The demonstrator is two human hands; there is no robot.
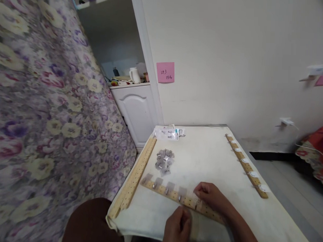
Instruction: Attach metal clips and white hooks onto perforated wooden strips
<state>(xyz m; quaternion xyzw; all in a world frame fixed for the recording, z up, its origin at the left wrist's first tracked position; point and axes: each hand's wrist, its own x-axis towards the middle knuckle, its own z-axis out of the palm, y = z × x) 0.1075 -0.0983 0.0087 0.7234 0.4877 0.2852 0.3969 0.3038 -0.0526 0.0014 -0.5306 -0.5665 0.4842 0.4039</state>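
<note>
A wooden strip with holes (159, 188) lies slantwise across the near part of the table. Several small clear plastic pieces with metal clips (170, 187) are set along its left half. My right hand (210, 196) is over the strip's right half, its fingers pinched at the edge of another clear piece (197, 202) on the strip. Close to the strip's near edge, my left hand (177, 225) is closed with curled fingers; anything inside it is hidden. Beyond the strip lies a pile of similar clear pieces with metal parts (164, 161).
Bare holed wooden strips (135, 176) lie along the table's left edge. Another strip (246, 166) on the right carries several white round pieces. Printed packets (166, 133) lie at the back. A floral curtain (57, 131) hangs at the left, and a wall (219, 66) stands behind the table.
</note>
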